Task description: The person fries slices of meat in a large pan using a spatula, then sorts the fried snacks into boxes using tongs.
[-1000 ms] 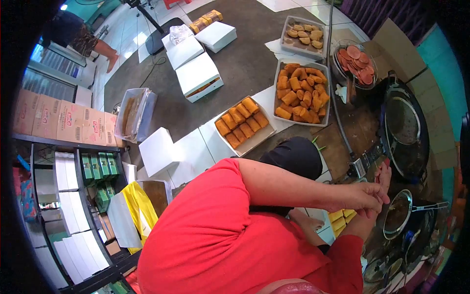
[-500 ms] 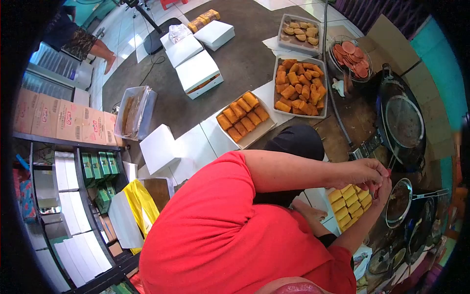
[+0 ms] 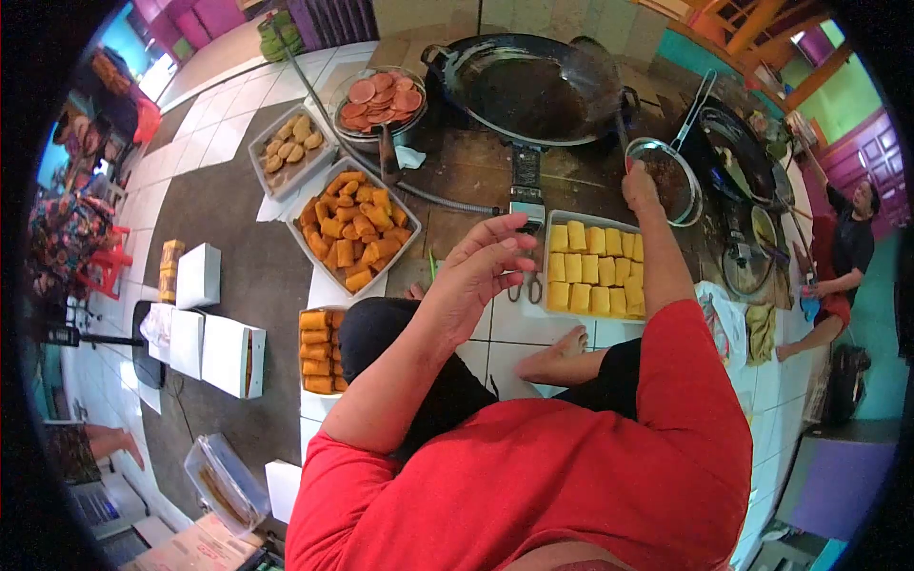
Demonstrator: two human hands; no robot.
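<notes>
My right hand (image 3: pixel 644 188) is closed around the long handle of a wire skimmer (image 3: pixel 588 74). The skimmer's round head hangs over the right part of a big dark wok (image 3: pixel 519 90) with dark oil in it. My left hand (image 3: pixel 487 259) is held up with its fingers loosely apart and nothing in it, in front of the stove's control part (image 3: pixel 526 181). Between my arms lies a tray of yellow rolls (image 3: pixel 595 268) in rows, with the scissors (image 3: pixel 526 287) at its left edge. A round strainer (image 3: pixel 669 181) rests just right of my right hand.
Left are a tub of browned rolls (image 3: pixel 352 228), a tub of pale pastries (image 3: pixel 288 150), a bowl of pink slices (image 3: pixel 381 103) and a box of browned rolls (image 3: pixel 322 350). A smaller pan (image 3: pixel 735 152) stands right. Another person (image 3: pixel 843 247) sits far right.
My view has swung right, bringing the stove to the centre. My hands, together before, have parted: the left is lifted away, and the right is on the skimmer's handle.
</notes>
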